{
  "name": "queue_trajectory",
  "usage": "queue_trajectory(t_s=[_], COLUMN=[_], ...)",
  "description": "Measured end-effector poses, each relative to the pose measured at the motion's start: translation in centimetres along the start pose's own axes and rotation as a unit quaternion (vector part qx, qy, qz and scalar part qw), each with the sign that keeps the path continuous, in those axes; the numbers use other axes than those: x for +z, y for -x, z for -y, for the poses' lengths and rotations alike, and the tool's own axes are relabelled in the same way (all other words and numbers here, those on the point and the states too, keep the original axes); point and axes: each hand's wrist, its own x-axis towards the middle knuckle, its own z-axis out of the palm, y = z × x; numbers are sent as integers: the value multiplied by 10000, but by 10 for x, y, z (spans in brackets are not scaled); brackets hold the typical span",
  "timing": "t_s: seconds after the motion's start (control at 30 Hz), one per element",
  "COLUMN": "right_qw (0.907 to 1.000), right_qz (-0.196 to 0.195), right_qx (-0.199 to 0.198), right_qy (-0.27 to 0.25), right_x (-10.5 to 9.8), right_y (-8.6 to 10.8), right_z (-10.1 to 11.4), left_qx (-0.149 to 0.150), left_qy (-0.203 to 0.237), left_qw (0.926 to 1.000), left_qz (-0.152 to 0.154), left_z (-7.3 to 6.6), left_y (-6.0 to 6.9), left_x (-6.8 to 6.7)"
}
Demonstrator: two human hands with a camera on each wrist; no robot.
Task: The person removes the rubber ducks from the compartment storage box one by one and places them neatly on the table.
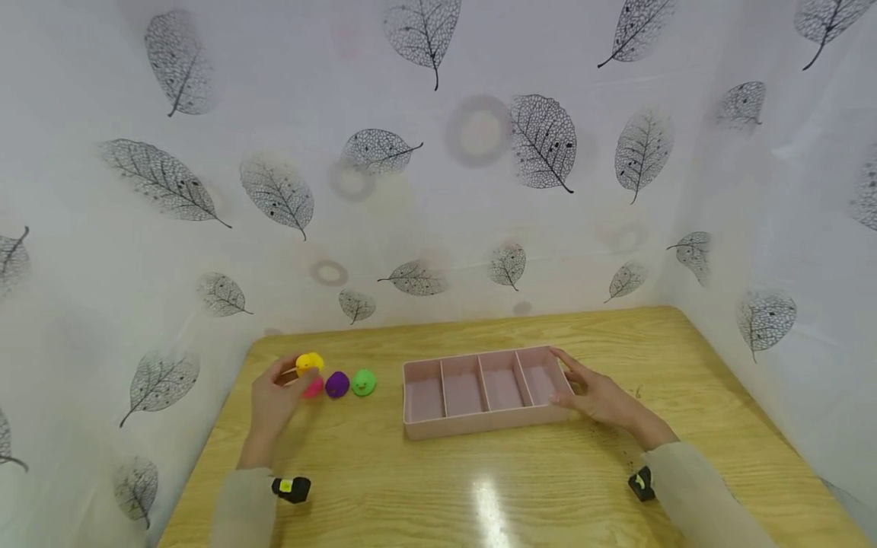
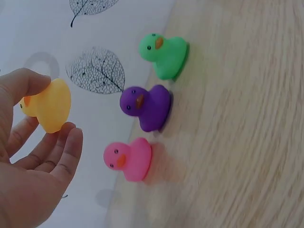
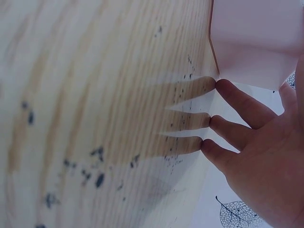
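My left hand (image 1: 270,399) holds a yellow rubber duck (image 2: 54,107) between thumb and fingers, raised off the table at the left. Near it on the table stand a pink rubber duck (image 2: 130,159), a purple rubber duck (image 2: 149,107) and a green rubber duck (image 2: 166,54) in a row. At the table's middle lies a pale pink divided tray (image 1: 473,426) with several compartments. My right hand (image 1: 603,397) holds its right end, thumb at the front corner and index finger at the back one. In the right wrist view, other fingertips (image 3: 216,84) touch the tabletop beside the tray.
The wood-grain table (image 1: 384,487) has dark specks near the right hand. A white curtain (image 1: 438,221) with leaf prints hangs behind it and along both sides. Black wrist cameras sit on both wrists, the left camera (image 1: 291,489) and the right camera (image 1: 642,484).
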Motion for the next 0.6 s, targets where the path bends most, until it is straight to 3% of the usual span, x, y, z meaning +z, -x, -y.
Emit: queue_trajectory(t_s=[0.3,0.6], right_qw=[10000,10000], right_qz=[5,14], right_qx=[4,32], right_qy=[49,13], right_x=[0,0], right_y=[-1,0], right_z=[-1,0], left_qx=[-117,-348], left_qy=[196,-283], left_qw=[9987,9981], left_qz=[-447,-426], left_z=[18,35], left_y=[0,-2], left_x=[-12,-22])
